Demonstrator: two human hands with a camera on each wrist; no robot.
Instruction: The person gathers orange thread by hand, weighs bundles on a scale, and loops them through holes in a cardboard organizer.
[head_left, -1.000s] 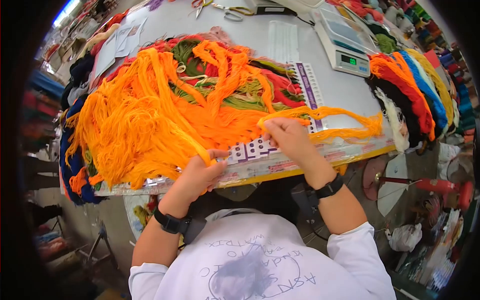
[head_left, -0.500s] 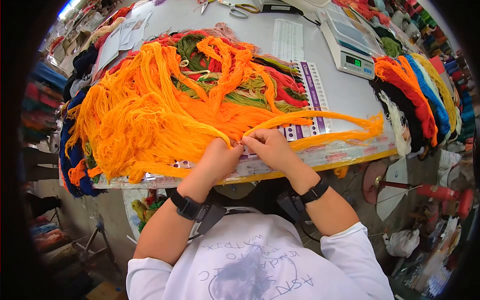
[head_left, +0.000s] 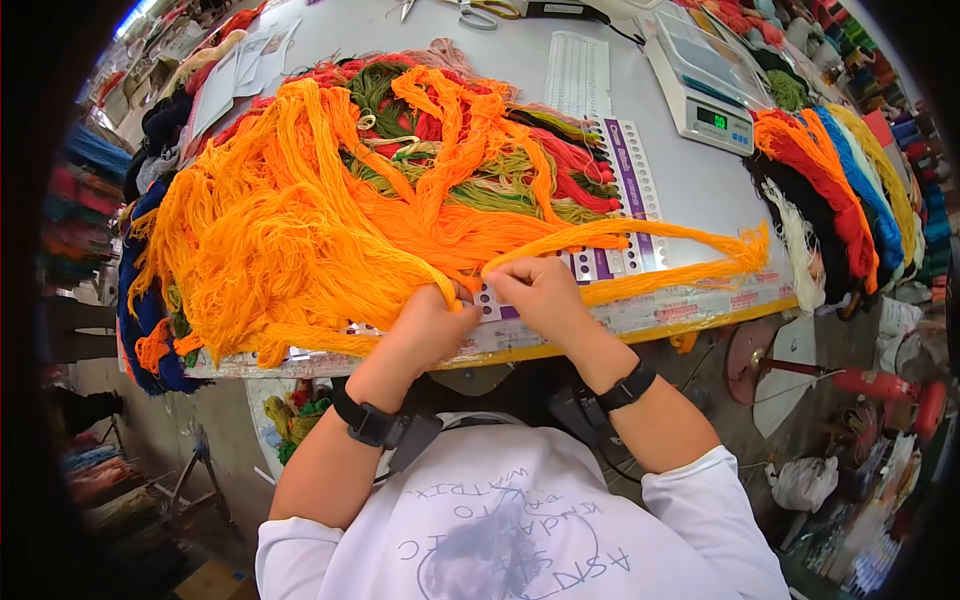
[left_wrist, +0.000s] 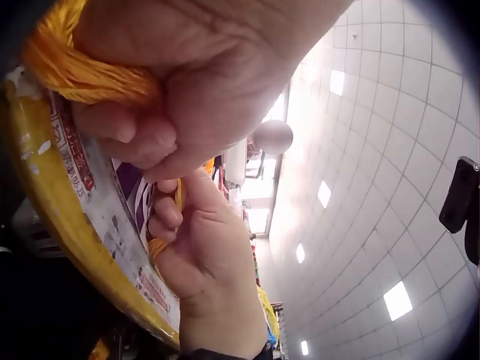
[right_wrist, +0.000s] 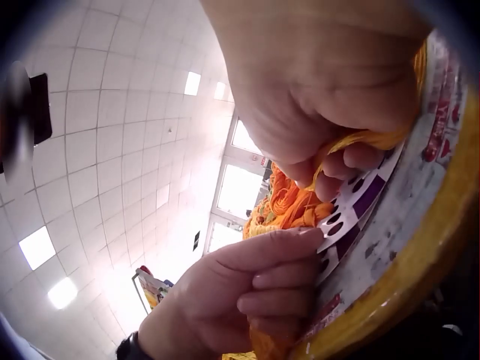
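At the table's front edge, my left hand (head_left: 430,325) curls its fingers round the end of a thick yellow-orange yarn bundle (head_left: 300,230) spread over the left of the pile. That yarn (left_wrist: 90,71) loops over the fingers in the left wrist view. Just to the right, my right hand (head_left: 540,295) pinches the end of a thinner orange yarn skein (head_left: 690,235), whose loop stretches rightward across the table. A strand of it (right_wrist: 367,139) runs between thumb and fingers in the right wrist view. Only a small gap separates the hands, over a white and purple punched card (head_left: 495,305).
Red, green and orange yarn (head_left: 480,180) is heaped behind the hands, beside another punched card (head_left: 635,185). A digital scale (head_left: 700,110) stands at back right, scissors (head_left: 478,14) at the far side. Coloured skeins (head_left: 820,190) hang over the table's right end.
My hands came together over the front edge, the right moving leftward and the left rightward with its yarn. Since half a second ago they have parted slightly, both still holding yarn.
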